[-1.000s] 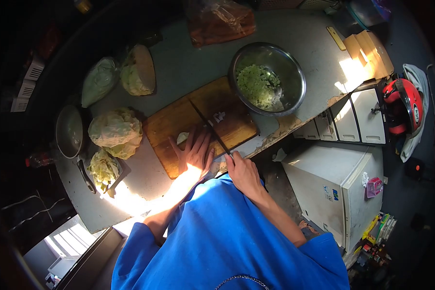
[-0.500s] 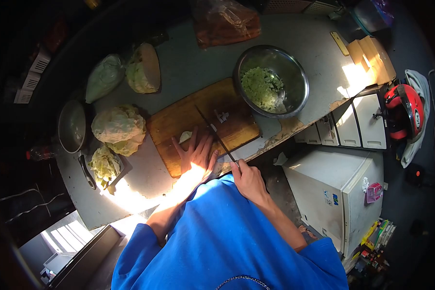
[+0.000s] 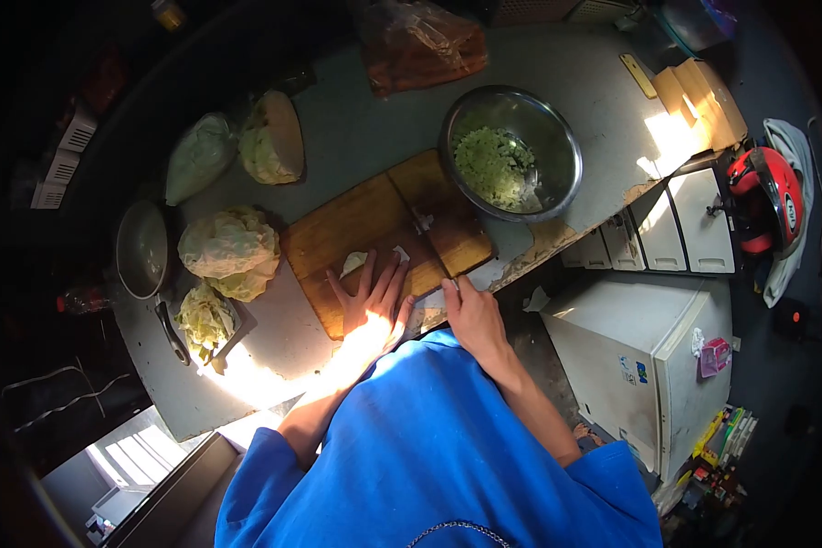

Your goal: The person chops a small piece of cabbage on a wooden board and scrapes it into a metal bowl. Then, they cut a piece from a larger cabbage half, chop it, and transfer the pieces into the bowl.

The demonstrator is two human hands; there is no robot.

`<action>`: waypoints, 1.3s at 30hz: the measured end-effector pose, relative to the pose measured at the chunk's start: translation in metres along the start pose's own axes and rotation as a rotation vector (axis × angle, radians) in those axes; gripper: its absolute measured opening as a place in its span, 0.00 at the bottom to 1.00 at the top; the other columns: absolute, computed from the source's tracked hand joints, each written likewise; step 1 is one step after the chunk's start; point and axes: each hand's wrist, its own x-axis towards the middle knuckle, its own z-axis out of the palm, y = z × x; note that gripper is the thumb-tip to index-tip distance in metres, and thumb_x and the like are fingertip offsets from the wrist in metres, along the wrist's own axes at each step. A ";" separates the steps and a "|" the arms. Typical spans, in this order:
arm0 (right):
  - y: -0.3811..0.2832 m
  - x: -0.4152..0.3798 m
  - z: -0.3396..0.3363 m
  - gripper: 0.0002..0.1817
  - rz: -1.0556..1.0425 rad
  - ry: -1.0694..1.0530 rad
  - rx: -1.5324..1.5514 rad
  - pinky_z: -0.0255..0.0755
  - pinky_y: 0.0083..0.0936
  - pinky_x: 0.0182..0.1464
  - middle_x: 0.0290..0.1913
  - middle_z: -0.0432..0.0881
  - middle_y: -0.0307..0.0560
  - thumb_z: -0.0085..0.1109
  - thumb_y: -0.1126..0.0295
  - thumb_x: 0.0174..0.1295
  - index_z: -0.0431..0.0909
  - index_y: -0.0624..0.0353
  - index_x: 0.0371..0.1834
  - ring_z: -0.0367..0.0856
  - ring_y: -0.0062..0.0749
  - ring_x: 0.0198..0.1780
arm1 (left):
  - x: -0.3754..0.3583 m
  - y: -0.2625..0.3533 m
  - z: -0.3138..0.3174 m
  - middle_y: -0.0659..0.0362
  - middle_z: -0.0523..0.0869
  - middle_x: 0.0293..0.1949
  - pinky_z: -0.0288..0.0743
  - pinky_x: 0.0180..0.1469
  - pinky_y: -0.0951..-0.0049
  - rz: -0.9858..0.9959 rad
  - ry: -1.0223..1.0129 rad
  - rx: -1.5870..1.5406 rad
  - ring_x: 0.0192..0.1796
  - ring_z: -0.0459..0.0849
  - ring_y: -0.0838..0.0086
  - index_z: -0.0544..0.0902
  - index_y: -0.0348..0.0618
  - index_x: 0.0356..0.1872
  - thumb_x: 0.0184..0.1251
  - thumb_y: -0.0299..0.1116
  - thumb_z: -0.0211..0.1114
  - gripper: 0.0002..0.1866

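Observation:
My right hand (image 3: 473, 315) is closed round the handle of a long kitchen knife (image 3: 418, 225), whose thin dark blade lies across the wooden cutting board (image 3: 333, 228). On the near side of the board my left hand (image 3: 374, 301) rests flat with its fingers spread, left of the blade. A pale, rounded vegetable piece (image 3: 353, 263) lies by its fingertips, and a small white piece (image 3: 400, 254) is beside another finger. More white bits (image 3: 425, 221) sit against the blade. A steel bowl (image 3: 566, 164) holding chopped pale-green vegetable (image 3: 493, 164) stands at the board's right end.
Left of the board are a leafy cabbage (image 3: 230, 247), loose leaves (image 3: 205, 320) and a frying pan (image 3: 143, 251). Behind stand a cut cabbage (image 3: 272, 142), a bagged item (image 3: 201, 157) and a plastic bag (image 3: 420, 50). A cardboard box (image 3: 703, 100) occupies the table's right end.
The knife has shifted right along the board, away from my left hand, with small white bits beside its blade. My left hand stays spread in nearly the same place.

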 end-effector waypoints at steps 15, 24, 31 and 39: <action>-0.004 -0.033 -0.004 0.22 0.074 -0.153 0.065 0.73 0.60 0.34 0.25 0.80 0.71 0.50 0.56 0.80 0.75 0.66 0.36 0.81 0.73 0.33 | 0.005 0.001 0.010 0.58 0.82 0.66 0.36 0.68 0.08 -0.008 0.017 0.005 0.80 0.66 0.60 0.84 0.41 0.63 0.77 0.47 0.58 0.24; -0.005 -0.014 0.012 0.21 0.015 -0.097 -0.033 0.77 0.61 0.34 0.24 0.82 0.70 0.49 0.56 0.79 0.75 0.65 0.37 0.83 0.73 0.32 | 0.004 -0.001 0.012 0.59 0.80 0.69 0.37 0.68 0.08 -0.020 0.011 -0.015 0.80 0.66 0.61 0.82 0.41 0.66 0.75 0.48 0.60 0.27; -0.012 -0.001 -0.014 0.21 0.045 -0.033 0.050 0.74 0.61 0.32 0.24 0.82 0.69 0.50 0.56 0.79 0.76 0.63 0.35 0.82 0.73 0.32 | -0.001 0.010 -0.003 0.58 0.75 0.73 0.39 0.68 0.08 -0.066 0.007 0.003 0.80 0.64 0.60 0.80 0.44 0.69 0.73 0.51 0.61 0.30; -0.010 -0.033 -0.009 0.22 0.035 -0.191 0.071 0.74 0.62 0.35 0.25 0.82 0.71 0.49 0.55 0.80 0.76 0.66 0.36 0.82 0.73 0.33 | -0.009 0.015 0.000 0.53 0.78 0.62 0.44 0.70 0.12 -0.067 0.082 0.017 0.70 0.68 0.54 0.81 0.43 0.68 0.70 0.50 0.64 0.31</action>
